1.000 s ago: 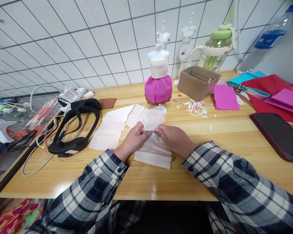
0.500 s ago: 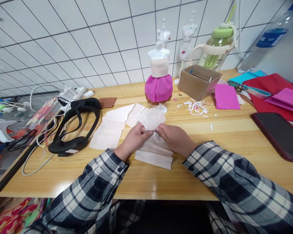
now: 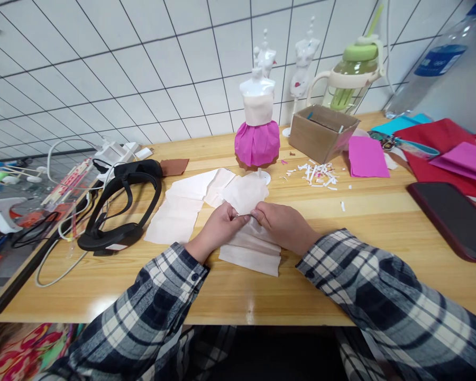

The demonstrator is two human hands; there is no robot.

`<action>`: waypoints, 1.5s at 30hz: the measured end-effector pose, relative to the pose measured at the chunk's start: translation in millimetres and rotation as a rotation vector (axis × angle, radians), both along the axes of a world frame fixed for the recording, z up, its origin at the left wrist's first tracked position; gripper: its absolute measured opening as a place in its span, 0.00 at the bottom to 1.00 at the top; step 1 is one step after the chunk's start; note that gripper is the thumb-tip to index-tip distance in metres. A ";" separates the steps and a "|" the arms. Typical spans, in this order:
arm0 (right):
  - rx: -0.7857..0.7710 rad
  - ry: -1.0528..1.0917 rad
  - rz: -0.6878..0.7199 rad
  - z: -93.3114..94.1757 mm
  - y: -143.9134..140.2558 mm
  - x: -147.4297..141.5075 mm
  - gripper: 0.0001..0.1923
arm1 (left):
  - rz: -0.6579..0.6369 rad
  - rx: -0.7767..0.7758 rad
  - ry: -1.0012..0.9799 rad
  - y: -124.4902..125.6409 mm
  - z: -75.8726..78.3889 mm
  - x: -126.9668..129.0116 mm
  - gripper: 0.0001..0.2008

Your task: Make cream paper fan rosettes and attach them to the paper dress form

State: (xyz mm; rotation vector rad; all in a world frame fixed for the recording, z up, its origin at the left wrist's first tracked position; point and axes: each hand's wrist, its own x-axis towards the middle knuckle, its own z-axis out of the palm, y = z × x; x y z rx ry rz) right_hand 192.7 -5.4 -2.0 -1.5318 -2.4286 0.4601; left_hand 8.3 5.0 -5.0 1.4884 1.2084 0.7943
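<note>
- Left hand (image 3: 219, 226): fingers (image 3: 229, 209) pinched shut on the pale crinkled paper (image 3: 249, 255), thumb laid on top.
- Right hand (image 3: 284, 226): fingers closed on the same paper, just beside the left thumb.
- Between the two thumbs shows a thin dark line, too small to identify.
- The pale crinkled paper spreads from beyond the hands to below them, over the desk (image 3: 321, 296).
- Left of it lies another pale sheet (image 3: 178, 214).
- Farther back stands a small dress form (image 3: 257, 106) in a pink skirt (image 3: 257, 144).
- Right of that, paper scraps (image 3: 319, 173) lie near a cardboard box (image 3: 316, 138).
</note>
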 end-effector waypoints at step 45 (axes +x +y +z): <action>0.000 -0.037 0.021 2.5 -1.6 -2.2 0.17 | -0.105 0.063 0.108 1.6 -8.3 -2.9 0.14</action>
